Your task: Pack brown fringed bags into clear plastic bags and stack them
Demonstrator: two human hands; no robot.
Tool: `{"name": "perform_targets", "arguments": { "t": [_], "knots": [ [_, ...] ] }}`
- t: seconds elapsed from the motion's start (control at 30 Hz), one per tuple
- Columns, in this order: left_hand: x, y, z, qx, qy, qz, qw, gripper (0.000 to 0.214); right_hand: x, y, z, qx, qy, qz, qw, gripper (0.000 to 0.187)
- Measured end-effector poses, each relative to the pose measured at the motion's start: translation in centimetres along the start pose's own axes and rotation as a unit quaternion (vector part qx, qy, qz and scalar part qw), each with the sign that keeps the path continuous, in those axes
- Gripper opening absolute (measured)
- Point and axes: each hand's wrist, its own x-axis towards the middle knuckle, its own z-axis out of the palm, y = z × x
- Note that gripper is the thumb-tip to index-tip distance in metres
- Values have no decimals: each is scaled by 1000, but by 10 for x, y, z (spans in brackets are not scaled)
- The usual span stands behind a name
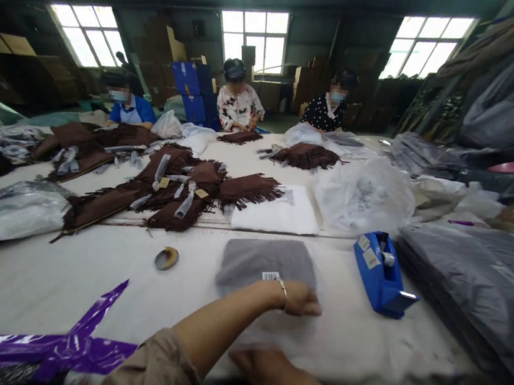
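Note:
A folded grey item (256, 258) in a clear plastic bag (267, 334) lies flat on the table in front of me, with a white barcode label (270, 276) on it. My left hand (300, 299), with a bracelet at the wrist, reaches across to the bag's right side. Its fingers are together and closed on the plastic there. Nearer to me, my right hand (261, 368) is at the bag's near edge by the table's front. Motion smears its fingers, so I cannot make out their grip.
A blue tape dispenser (378, 276) stands right of the bag, beside a stack of grey bagged items (476, 275). A tape roll (167, 259) lies to the left. Brown fringed bags (191, 191) and clear plastic (364, 193) lie beyond. Three people work across the table.

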Motion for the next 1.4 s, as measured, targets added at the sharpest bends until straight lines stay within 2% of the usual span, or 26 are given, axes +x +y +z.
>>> {"name": "perform_targets", "arguments": {
  "t": [0.03, 0.07, 0.13, 0.17, 0.2, 0.23, 0.27, 0.3, 0.33, 0.43, 0.5, 0.63, 0.7, 0.77, 0.83, 0.87, 0.93, 0.97, 1.0, 1.07, 1.1, 1.13, 1.17, 1.23, 1.33, 1.4],
  "knots": [
    [-9, -7, 15, -40, -5, 21, 999, 27, -6, -6, -6, 51, -56, -9, 997, 34],
    [-22, -16, 26, -100, 15, 42, 994, 31, -12, -12, -15, 116, -123, -23, 985, 36],
    [-54, -36, 36, -190, 117, 42, 974, 37, -20, -20, -43, 253, -232, -51, 938, 37],
    [-71, -47, 37, -194, 178, 21, 964, 37, -21, -19, -58, 284, -228, -54, 930, 37],
    [-88, -57, 37, -166, 222, -1, 961, 35, -21, -13, -72, 284, -181, -45, 941, 38],
    [-102, -65, 38, -121, 240, -16, 963, 36, -22, -3, -82, 250, -111, -30, 961, 38],
    [-116, -71, 42, -69, 234, -23, 969, 38, -22, 10, -88, 193, -50, -17, 980, 40],
    [-127, -74, 48, -19, 212, -22, 977, 42, -24, 27, -90, 127, -18, -14, 992, 43],
    [-137, -75, 56, 23, 180, -19, 983, 46, -27, 45, -89, 65, -20, -20, 997, 45],
    [-159, -69, 85, 79, 98, -20, 992, 52, -46, 94, -78, -25, -122, -49, 991, 49],
    [-170, -68, 95, 74, 80, -29, 994, 59, -63, 115, -76, -49, -153, -43, 986, 52],
    [-191, -75, 85, 29, 64, -39, 997, 83, -91, 125, -95, -66, -148, -28, 986, 69],
    [-200, -78, 76, 11, 56, -46, 997, 86, -98, 124, -106, -57, -131, -18, 990, 74],
    [-206, -77, 71, 5, 62, -53, 997, 85, -103, 123, -111, -46, -114, 1, 992, 72],
    [-206, -74, 68, 10, 85, -58, 995, 75, -106, 124, -109, -31, -101, 24, 994, 66],
    [-203, -72, 67, 12, 111, -67, 991, 63, -107, 125, -107, -16, -98, 34, 995, 63],
    [-189, -68, 64, 16, 194, -88, 977, 36, -107, 128, -101, 38, -70, 60, 995, 54],
    [-177, -67, 62, 20, 239, -91, 966, 29, -106, 130, -98, 67, -25, 86, 994, 49],
    [-164, -65, 61, 27, 275, -85, 957, 27, -104, 132, -95, 90, 45, 122, 987, 44],
    [-132, -60, 62, 50, 291, -53, 954, 38, -98, 137, -91, 113, 203, 220, 948, 43],
    [-116, -56, 65, 63, 273, -35, 959, 47, -94, 139, -88, 111, 259, 271, 920, 45],
    [-102, -51, 70, 71, 247, -24, 966, 59, -91, 140, -85, 105, 284, 317, 899, 50],
    [-90, -45, 78, 76, 222, -18, 972, 72, -90, 141, -81, 99, 282, 353, 887, 56],
    [-77, -33, 97, 76, 188, -9, 979, 91, -90, 137, -71, 100, 249, 386, 882, 66],
    [-77, -17, 129, 73, 180, -5, 981, 106, -93, 117, -57, 157, 254, 367, 881, 65],
    [-80, -10, 144, 78, 201, -37, 976, 112, -90, 93, -54, 235, 283, 357, 859, 62]
  ]
}}
